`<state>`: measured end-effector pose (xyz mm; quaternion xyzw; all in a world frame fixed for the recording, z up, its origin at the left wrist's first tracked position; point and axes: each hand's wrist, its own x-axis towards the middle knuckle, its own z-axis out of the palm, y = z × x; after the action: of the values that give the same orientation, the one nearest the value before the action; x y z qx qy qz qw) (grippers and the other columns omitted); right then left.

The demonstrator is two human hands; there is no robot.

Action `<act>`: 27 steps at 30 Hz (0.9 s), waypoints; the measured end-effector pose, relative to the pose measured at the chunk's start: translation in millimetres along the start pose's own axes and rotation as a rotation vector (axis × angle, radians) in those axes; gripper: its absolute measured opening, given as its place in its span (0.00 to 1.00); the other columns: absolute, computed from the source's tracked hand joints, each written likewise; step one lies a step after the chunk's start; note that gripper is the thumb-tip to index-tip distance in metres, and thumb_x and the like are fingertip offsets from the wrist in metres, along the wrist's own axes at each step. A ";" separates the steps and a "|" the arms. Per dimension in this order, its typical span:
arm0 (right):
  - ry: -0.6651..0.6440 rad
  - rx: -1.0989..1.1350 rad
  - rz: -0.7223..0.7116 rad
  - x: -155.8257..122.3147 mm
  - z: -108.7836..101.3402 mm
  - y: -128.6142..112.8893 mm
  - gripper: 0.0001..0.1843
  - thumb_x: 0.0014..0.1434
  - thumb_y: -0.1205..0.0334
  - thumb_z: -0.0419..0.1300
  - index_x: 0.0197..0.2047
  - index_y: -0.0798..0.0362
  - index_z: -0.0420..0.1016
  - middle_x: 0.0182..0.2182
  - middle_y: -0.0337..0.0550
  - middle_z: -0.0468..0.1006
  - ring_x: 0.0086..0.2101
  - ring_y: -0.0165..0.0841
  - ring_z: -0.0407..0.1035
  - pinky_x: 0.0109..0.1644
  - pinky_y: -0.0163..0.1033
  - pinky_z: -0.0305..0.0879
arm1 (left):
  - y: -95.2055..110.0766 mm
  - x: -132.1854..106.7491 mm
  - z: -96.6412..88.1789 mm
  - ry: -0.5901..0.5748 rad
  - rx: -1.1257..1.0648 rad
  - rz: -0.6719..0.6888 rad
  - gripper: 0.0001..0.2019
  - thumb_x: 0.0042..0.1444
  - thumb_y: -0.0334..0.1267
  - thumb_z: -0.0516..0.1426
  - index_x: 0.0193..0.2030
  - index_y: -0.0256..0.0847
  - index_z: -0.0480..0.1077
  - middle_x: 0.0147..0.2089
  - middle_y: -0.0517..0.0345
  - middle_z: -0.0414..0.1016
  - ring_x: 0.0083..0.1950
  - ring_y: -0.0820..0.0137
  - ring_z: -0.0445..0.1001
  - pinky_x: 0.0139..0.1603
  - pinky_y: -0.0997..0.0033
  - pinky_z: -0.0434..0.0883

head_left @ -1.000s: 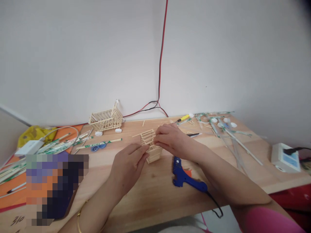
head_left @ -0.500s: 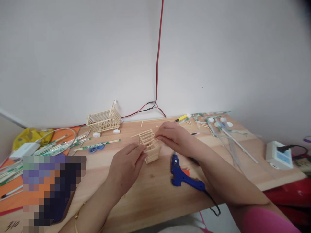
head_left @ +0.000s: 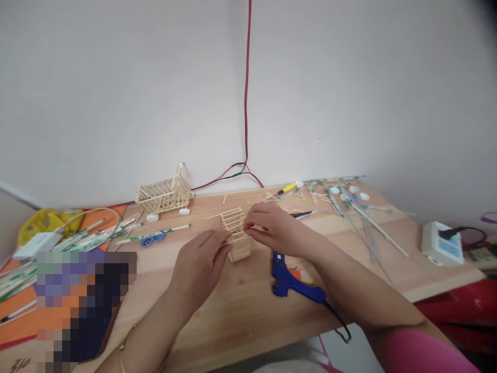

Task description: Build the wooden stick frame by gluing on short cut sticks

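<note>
Pinching the left edge of a small stick frame (head_left: 240, 250), the left hand (head_left: 202, 263) has its grip narrow, thumb and fingers drawn together around the thin wood. The right hand (head_left: 269, 227) bends over the frame's right side with thumb and fingertips close together; whether a stick sits in that grip cannot be told, as the fingers hide it. The frame rests on the counter (head_left: 233, 316), to the left of the blue glue gun (head_left: 289, 285) and a little beyond it. Farther back and well to the left of the glue gun stands a larger stick cart (head_left: 165, 201), and a yellow-handled cutter (head_left: 288, 188) lies straight beyond the gun.

The frame looks very light and dry, hardly slippery, each stick stiff along its length. Its joints seem the fragile part, likely to twist or snap apart under a hard squeeze. The lower corners, where the slats lie close together, look the safest hold; the open upper rails probably bear only a fingertip touch.
</note>
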<state>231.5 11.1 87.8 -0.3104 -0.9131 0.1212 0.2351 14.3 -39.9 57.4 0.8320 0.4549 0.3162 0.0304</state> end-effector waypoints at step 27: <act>-0.210 0.039 0.546 -128.1 6.3 -26.3 0.32 0.52 0.59 0.64 0.60 0.49 0.63 0.51 0.50 0.67 0.49 0.43 0.65 0.51 0.44 0.63 | 1.6 20.9 -26.8 0.128 -0.019 -0.002 0.15 0.59 0.41 0.56 0.23 0.39 0.63 0.31 0.58 0.73 0.36 0.70 0.69 0.39 0.67 0.65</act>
<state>304.1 -89.8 46.8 -0.5259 -0.8125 0.2291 0.1039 8.6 -30.9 89.8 0.8094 0.4535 0.3731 0.0095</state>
